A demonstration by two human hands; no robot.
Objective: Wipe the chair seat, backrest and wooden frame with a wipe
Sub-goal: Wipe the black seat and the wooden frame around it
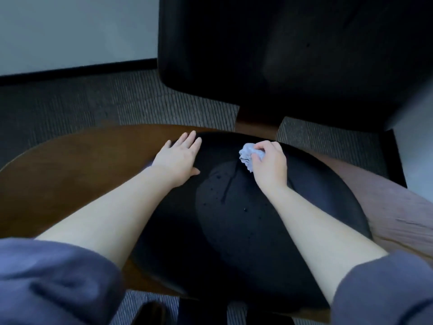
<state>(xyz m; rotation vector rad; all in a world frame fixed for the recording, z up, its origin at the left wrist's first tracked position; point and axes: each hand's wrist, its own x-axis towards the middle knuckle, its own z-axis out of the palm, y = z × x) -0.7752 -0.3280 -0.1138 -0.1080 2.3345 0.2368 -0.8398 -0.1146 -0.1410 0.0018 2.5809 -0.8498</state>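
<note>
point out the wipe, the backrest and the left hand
wipe point(246, 156), head view, crumpled part showing left of the right hand's fingers
backrest point(281, 55), head view, middle of the black pad
left hand point(178, 158), head view, back of the hand

Floor covering: grey carpet with fine ribbed stripes, laid in square tiles whose stripes run in differing directions.
Carpet extent: fills the ground at left and centre, shows again in a narrow strip at the bottom edge.
Wall: pale, plain surface across the upper left.
Skirting: black band along the foot of the wall, slanting slightly upward to the right, meeting the carpet.
Right edge: pale blurred surface, kind unclear.
Bottom edge: dark rounded shape on the carpet, too dim to identify.
Light: dim, bluish overall.
</note>
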